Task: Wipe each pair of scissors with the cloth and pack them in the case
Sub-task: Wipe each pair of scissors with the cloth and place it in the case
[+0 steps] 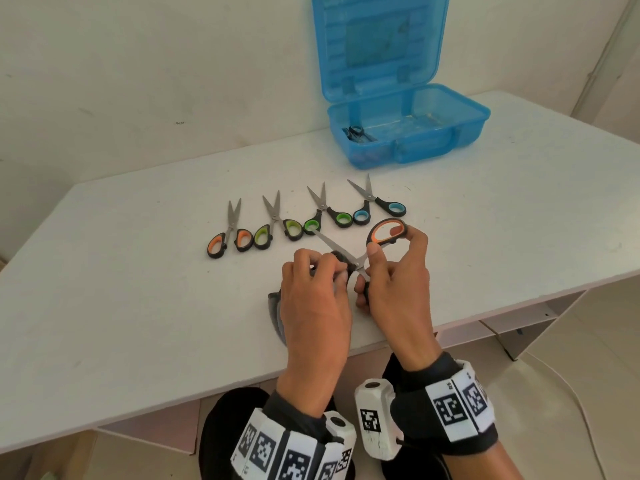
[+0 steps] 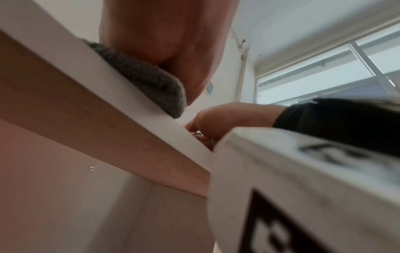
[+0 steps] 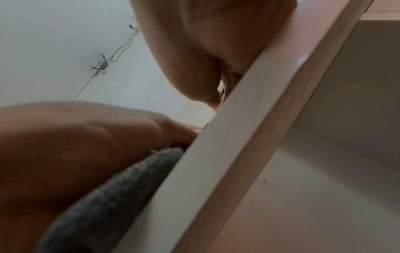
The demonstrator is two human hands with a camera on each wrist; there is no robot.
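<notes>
Grey cloth [image 1: 341, 261] is bunched in the fingers [image 1: 304, 263] of the left hand [image 1: 311, 306], which curl round it and pinch it onto a steel blade. The rest of the cloth trails back under that hand and lies on the white tabletop [image 1: 138, 289] near its front edge.

The blade belongs to the orange scissors [image 1: 367, 247], which are spread open. The right hand [image 1: 394, 282] holds them up off the tabletop. Its thumb and fingers curl round the big orange handle loop, and its lower fingers seem to grip the other handle, but that part is hidden.

The long blade points up and to the left, away from the right hand, and its tip comes close to a green handle in the row behind. The left hand is the nearer one to the blade, so I think it will slide the cloth along that line toward the tip. Both wrists sit low at the tabletop's front edge.

Farther back, four more scissors [image 1: 304, 216] lie in a row with blades pointing away. The blue case [image 1: 408, 133] stands open, well apart at the back right. One dark pair [image 1: 356, 133] already lies inside.
</notes>
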